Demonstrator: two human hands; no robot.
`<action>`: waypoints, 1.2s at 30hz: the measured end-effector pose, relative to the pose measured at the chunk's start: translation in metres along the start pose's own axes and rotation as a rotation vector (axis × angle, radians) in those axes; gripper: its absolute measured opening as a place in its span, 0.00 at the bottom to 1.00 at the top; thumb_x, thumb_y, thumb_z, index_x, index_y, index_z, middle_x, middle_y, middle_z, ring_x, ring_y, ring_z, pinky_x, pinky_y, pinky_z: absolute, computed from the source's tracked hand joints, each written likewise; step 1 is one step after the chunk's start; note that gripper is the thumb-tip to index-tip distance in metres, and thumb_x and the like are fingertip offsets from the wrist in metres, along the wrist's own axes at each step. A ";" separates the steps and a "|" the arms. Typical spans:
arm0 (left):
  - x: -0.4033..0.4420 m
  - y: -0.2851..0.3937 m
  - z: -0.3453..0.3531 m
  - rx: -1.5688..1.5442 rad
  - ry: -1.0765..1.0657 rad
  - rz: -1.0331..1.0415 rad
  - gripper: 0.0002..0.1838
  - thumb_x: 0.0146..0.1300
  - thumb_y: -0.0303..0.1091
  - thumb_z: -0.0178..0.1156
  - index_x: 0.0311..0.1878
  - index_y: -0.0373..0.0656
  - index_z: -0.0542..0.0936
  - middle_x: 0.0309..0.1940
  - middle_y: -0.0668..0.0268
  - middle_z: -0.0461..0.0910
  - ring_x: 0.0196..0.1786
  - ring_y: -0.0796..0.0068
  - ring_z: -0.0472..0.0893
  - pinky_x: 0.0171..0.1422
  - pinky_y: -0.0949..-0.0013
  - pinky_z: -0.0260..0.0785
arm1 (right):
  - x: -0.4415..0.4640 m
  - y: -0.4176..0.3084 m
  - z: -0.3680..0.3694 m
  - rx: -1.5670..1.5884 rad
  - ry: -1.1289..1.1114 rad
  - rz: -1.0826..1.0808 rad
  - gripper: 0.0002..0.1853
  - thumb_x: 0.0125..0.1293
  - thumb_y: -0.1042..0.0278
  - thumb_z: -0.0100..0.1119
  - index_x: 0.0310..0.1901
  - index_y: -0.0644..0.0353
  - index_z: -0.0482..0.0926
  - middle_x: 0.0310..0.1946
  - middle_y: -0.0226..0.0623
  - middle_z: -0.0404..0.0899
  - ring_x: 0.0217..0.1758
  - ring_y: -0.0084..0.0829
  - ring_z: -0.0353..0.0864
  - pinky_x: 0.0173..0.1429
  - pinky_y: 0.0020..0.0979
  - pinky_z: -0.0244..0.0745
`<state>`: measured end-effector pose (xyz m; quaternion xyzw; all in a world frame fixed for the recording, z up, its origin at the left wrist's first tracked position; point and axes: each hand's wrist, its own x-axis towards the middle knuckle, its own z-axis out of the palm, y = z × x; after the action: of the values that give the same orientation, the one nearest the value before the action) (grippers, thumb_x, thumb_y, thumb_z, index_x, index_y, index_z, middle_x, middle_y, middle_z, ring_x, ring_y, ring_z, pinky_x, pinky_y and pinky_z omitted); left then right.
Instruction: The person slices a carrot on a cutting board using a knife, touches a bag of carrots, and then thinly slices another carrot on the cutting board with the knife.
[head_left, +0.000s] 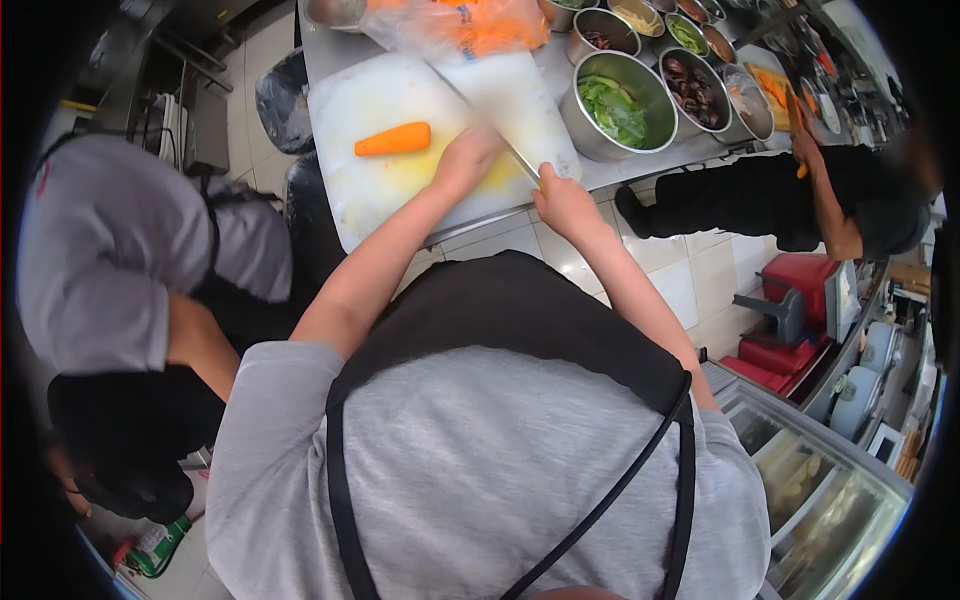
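Observation:
In the head view, my right hand [567, 200] is closed around the handle of a long kitchen knife [522, 163]. Its blade slants up and left across the white cutting board [345, 100]. My left hand [468, 158] is over the board, close against the blade. Its fingers are blurred, so I cannot make out whether anything is in them. A peeled orange carrot [393, 139] lies on the board to the left of that hand. Yellow-orange stains mark the board's surface around my left hand.
A plastic bag of orange pieces [485, 28] lies behind the board. To the right stand a metal pot of leafy greens [612, 112], a pot of dark pieces [692, 90] and several smaller containers. One person bends at left; another at right holds a knife [795, 112].

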<state>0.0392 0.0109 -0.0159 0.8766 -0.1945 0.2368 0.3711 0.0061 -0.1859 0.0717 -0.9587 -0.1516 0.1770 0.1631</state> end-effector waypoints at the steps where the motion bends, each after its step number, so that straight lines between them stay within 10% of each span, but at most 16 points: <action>1: -0.003 -0.004 -0.005 -0.011 -0.002 -0.020 0.06 0.50 0.24 0.66 0.32 0.39 0.81 0.35 0.62 0.80 0.42 0.60 0.78 0.48 0.62 0.73 | -0.005 0.002 -0.009 0.005 0.012 0.002 0.11 0.63 0.70 0.50 0.46 0.63 0.66 0.31 0.58 0.81 0.40 0.59 0.81 0.46 0.54 0.75; 9: 0.031 0.000 -0.018 0.149 -0.218 -0.021 0.11 0.54 0.27 0.64 0.42 0.40 0.84 0.44 0.62 0.82 0.49 0.61 0.79 0.57 0.64 0.71 | -0.048 0.021 -0.028 0.117 0.209 -0.038 0.14 0.63 0.64 0.60 0.44 0.60 0.68 0.28 0.53 0.81 0.36 0.57 0.81 0.40 0.52 0.73; 12: 0.048 0.004 -0.005 -0.240 -0.333 -0.582 0.12 0.62 0.33 0.58 0.46 0.37 0.82 0.49 0.58 0.81 0.53 0.56 0.78 0.60 0.63 0.69 | -0.045 0.021 -0.030 0.169 0.246 -0.051 0.14 0.63 0.65 0.61 0.45 0.59 0.69 0.29 0.53 0.81 0.37 0.57 0.81 0.40 0.51 0.73; 14: 0.046 0.009 0.003 -1.068 -0.176 -0.984 0.30 0.71 0.55 0.49 0.54 0.32 0.76 0.58 0.52 0.76 0.60 0.56 0.76 0.64 0.62 0.68 | -0.042 0.017 -0.034 0.195 0.255 -0.051 0.14 0.63 0.64 0.61 0.45 0.59 0.69 0.30 0.54 0.81 0.38 0.57 0.80 0.40 0.51 0.73; 20: 0.089 0.043 -0.032 -1.902 0.060 -0.935 0.51 0.61 0.76 0.41 0.65 0.32 0.65 0.62 0.51 0.71 0.66 0.53 0.71 0.71 0.55 0.63 | -0.015 0.001 -0.061 0.443 0.255 -0.163 0.17 0.64 0.63 0.62 0.48 0.62 0.68 0.23 0.48 0.78 0.25 0.49 0.80 0.32 0.41 0.74; 23: 0.114 0.031 -0.049 -2.025 0.068 -0.727 0.45 0.64 0.72 0.44 0.63 0.34 0.69 0.56 0.55 0.76 0.61 0.57 0.75 0.67 0.56 0.67 | 0.010 -0.008 -0.070 0.783 0.036 -0.100 0.17 0.66 0.64 0.61 0.49 0.64 0.68 0.18 0.29 0.68 0.14 0.18 0.68 0.16 0.26 0.62; 27: 0.142 -0.018 -0.054 -2.183 0.034 -0.524 0.34 0.68 0.64 0.48 0.58 0.41 0.75 0.48 0.62 0.80 0.52 0.63 0.80 0.61 0.57 0.71 | 0.040 -0.031 -0.101 0.877 -0.096 -0.064 0.19 0.65 0.61 0.61 0.51 0.64 0.70 0.25 0.36 0.76 0.19 0.25 0.75 0.21 0.29 0.69; 36: 0.238 -0.033 -0.087 -1.711 0.383 -0.907 0.16 0.69 0.51 0.56 0.48 0.49 0.78 0.42 0.66 0.82 0.45 0.69 0.81 0.51 0.56 0.75 | 0.138 -0.054 -0.130 0.880 -0.003 -0.115 0.21 0.63 0.62 0.62 0.56 0.62 0.74 0.26 0.38 0.78 0.18 0.26 0.76 0.21 0.30 0.71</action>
<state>0.2260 0.0579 0.1525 0.2509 0.1177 -0.0106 0.9608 0.1672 -0.1226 0.1661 -0.7878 -0.1151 0.2168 0.5649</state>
